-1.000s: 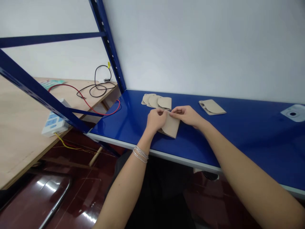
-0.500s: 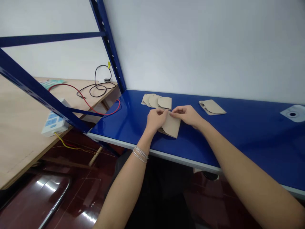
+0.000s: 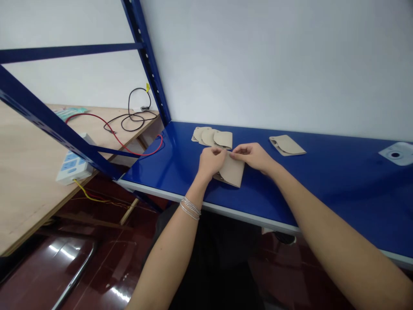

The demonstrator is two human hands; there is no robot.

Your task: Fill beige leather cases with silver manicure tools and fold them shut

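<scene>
A beige folded pouch (image 3: pixel 232 171) lies tilted on the blue shelf (image 3: pixel 258 191) near its front edge. My left hand (image 3: pixel 212 161) pinches its upper left corner with closed fingers. Beside it, my right hand (image 3: pixel 250 156) grips the pouch's top edge between thumb and fingers. The fingertips of both hands almost meet there, and they hide the part of the edge they hold. Just behind my hands, several similar beige pouches (image 3: pixel 223 139) overlap in a row. One more beige pouch (image 3: pixel 288 144) lies apart on the right.
A white item with a dark round hole (image 3: pixel 400 153) is at the shelf's far right. Blue rack posts (image 3: pixel 150 64) rise at the left. Beyond them, a wooden table (image 3: pixel 29 172) carries a power strip (image 3: pixel 72 167), a black cable (image 3: pixel 132 116) and a red cable (image 3: pixel 121 142).
</scene>
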